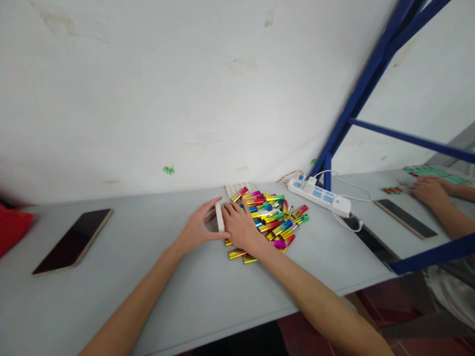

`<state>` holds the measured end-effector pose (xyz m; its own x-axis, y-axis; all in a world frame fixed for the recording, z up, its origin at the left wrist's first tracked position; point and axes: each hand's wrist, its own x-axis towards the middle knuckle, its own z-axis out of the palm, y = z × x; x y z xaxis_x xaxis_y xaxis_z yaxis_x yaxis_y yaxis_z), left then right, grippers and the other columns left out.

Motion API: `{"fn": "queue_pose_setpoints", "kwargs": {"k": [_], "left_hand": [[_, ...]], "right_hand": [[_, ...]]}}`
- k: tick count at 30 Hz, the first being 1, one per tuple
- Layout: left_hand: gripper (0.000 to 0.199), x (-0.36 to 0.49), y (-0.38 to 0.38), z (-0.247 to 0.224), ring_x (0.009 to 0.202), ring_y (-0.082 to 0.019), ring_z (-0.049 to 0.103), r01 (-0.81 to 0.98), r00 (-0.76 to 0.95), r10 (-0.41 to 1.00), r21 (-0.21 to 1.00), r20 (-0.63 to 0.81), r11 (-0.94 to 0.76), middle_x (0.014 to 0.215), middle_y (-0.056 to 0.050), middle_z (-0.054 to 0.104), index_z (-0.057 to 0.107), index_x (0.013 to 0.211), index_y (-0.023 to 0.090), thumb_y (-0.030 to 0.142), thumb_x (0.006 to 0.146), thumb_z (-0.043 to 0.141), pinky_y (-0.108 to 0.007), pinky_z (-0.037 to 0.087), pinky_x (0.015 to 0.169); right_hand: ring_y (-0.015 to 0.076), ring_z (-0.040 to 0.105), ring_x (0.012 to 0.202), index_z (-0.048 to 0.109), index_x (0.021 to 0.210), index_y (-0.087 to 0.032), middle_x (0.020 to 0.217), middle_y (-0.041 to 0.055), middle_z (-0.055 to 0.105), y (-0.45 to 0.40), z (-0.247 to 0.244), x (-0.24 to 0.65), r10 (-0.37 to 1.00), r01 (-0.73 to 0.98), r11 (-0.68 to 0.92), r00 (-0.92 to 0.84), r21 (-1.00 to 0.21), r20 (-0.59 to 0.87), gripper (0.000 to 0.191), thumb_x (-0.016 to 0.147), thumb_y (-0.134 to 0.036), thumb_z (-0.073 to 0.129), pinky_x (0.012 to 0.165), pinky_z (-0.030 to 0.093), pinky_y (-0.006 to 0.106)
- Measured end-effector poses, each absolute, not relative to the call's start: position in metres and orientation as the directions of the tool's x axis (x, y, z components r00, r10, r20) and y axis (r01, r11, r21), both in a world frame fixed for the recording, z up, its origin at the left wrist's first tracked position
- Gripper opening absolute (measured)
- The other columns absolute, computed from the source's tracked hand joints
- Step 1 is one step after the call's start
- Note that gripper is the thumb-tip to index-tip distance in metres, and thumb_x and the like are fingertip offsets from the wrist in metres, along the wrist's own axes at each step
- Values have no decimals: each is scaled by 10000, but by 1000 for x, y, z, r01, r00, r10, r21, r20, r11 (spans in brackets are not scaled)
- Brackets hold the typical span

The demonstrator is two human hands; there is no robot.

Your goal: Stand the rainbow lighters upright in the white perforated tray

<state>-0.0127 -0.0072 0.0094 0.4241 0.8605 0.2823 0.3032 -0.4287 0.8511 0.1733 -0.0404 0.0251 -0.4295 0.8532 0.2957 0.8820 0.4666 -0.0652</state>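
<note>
My left hand [200, 225] grips a thin white tray-like block [219, 217] stood on edge, thumb at its near end and fingers at its far end. Right beside the block's right face is my right hand [239, 225], back upward and fingers bent. Its fingertips are hidden, so whatever they hold cannot be made out. Under and beyond this hand spreads a pile of short shiny lighter-like tubes [272, 226], gold with red, blue, green, purple or silver parts. A white tray with a grid of holes [240, 190] lies behind the pile, partly covered by it.
A dark-screened phone or tablet [74, 240] lies at left, near a red item [13, 227]. Right of the pile sits a white power strip [319, 195] with plugs and cables. Past a blue metal frame [356, 99], another person's hands [432, 190] work near a second dark device [406, 218].
</note>
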Motion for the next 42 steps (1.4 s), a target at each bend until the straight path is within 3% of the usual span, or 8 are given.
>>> {"fn": "queue_pose_setpoints", "kwargs": {"k": [6, 16, 21, 26, 33, 38, 42], "left_hand": [[1066, -19, -6, 11, 1423, -385, 579, 351, 422, 859, 822, 290, -449, 1580, -139, 552, 508, 1554, 270, 512, 617, 955, -565, 530, 1182], [1168, -51, 5, 20, 1377, -394, 625, 396, 359, 908, 846, 215, -357, 1519, -174, 609, 436, 1553, 223, 583, 577, 966, -591, 488, 1201], [1182, -60, 16, 10, 1403, -392, 600, 572, 301, 915, 717, 269, -399, 1504, -155, 627, 402, 1564, 239, 682, 598, 919, -568, 461, 1216], [812, -81, 35, -17, 1564, -426, 392, 813, 106, 928, 506, 356, -287, 1694, -194, 403, 571, 1409, 197, 738, 817, 699, -578, 344, 1285], [805, -95, 49, -38, 1537, -395, 446, 876, 204, 930, 367, 305, -313, 1629, -244, 493, 517, 1489, 107, 682, 926, 540, -598, 302, 1299], [745, -114, 55, -27, 1474, -381, 536, 858, 275, 915, 353, 296, -372, 1589, -175, 572, 600, 1454, 150, 649, 904, 542, -544, 390, 1271], [762, -126, 54, -16, 1402, -360, 611, 843, 328, 900, 341, 286, -415, 1534, -127, 638, 673, 1395, 194, 737, 876, 544, -509, 445, 1241]], "right_hand": [[318, 493, 1392, 567, 1432, -159, 1467, 169, 627, -39, 15, 172, 867, 904, 423, -381, -68, 321, 399, 1115, -296, 367, 1270, 221, 584], [322, 497, 1404, 598, 1413, -160, 1488, 167, 624, -38, 9, 172, 881, 923, 372, -318, -99, 349, 379, 1101, -275, 417, 1245, 266, 594], [297, 505, 1414, 549, 1476, -213, 1479, 134, 633, -38, 11, 174, 868, 907, 396, -317, -145, 383, 399, 1116, -324, 419, 1267, 247, 592], [287, 552, 1361, 605, 1395, -229, 1404, 129, 675, -37, 17, 179, 870, 902, 394, -306, -173, 386, 350, 1115, -355, 439, 1267, 260, 582], [296, 604, 1285, 663, 1308, -203, 1323, 137, 705, -33, 18, 185, 882, 923, 354, -276, -152, 381, 328, 1111, -351, 446, 1275, 243, 592], [288, 614, 1277, 680, 1271, -202, 1302, 135, 715, -32, 19, 186, 882, 926, 345, -262, -156, 391, 314, 1108, -342, 451, 1274, 259, 571], [282, 549, 1391, 646, 1341, -205, 1450, 136, 655, -30, 20, 191, 867, 913, 363, -256, -189, 427, 335, 1112, -350, 449, 1280, 263, 574]]}}
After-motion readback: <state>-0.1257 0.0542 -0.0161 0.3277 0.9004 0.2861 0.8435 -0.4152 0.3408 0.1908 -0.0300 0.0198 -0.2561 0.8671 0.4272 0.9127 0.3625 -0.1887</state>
